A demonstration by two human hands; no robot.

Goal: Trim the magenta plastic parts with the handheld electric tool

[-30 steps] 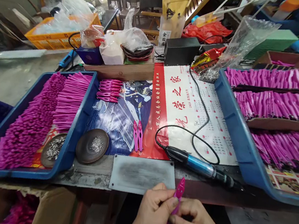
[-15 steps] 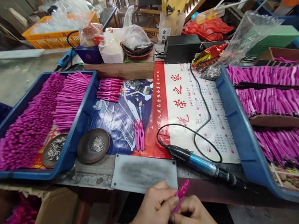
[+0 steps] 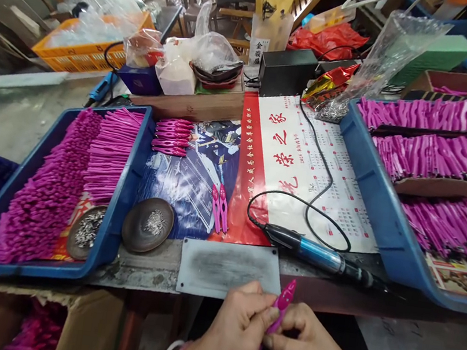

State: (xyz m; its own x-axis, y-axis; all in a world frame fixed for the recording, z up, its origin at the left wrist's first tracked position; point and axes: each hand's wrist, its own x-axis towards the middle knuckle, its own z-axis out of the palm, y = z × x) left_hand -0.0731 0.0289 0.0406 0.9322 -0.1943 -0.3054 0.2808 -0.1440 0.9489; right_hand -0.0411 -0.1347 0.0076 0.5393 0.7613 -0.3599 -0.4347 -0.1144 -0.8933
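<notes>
Above my lap, my left hand pinches a slim magenta plastic piece between thumb and fingers. The piece has a pointed, fish-shaped head that tilts up to the right. Beside it my right hand is closed at the piece's lower end, which the fingers hide. Just beyond the hands lies a worn grey plate. Two similar magenta pieces rest on the printed sheet behind it. To the left, a brown dish holds tiny silvery parts.
Left stands a blue tray full of magenta sticks, with a bowl of metal parts. Another blue tray at right holds rows of pieces. A corded electric screwdriver lies near the table edge. A cardboard box sits low left.
My hands stay together on the magenta piece, with only slight finger and wrist movement. The view has shifted a little; the things on the table have not moved.
</notes>
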